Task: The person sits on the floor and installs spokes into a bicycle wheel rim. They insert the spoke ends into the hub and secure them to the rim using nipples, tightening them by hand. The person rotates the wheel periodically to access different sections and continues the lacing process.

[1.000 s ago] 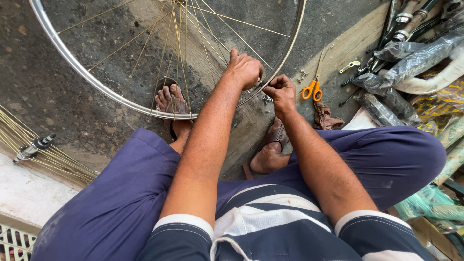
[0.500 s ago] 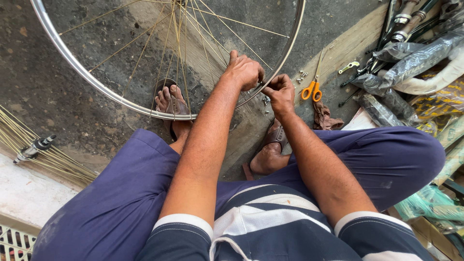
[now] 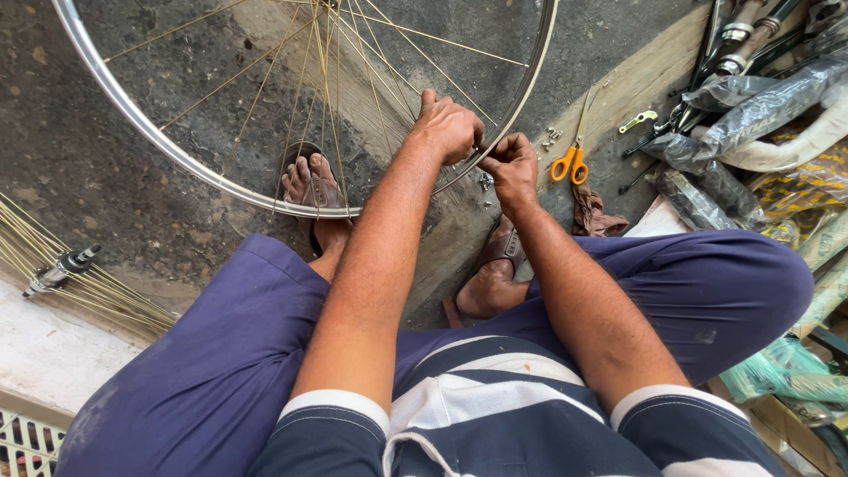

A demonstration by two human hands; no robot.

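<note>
Here, my left hand (image 3: 449, 126) closed around the bicycle wheel rim (image 3: 159, 146), my right hand (image 3: 512, 163) pinching something tiny against it.

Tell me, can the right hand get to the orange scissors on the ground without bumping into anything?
Probably yes. The right hand is at the wheel rim, and the orange scissors lie on the ground just beside it, on its outer side. Nothing seems to lie between them except a few small metal bits nearby.
</note>
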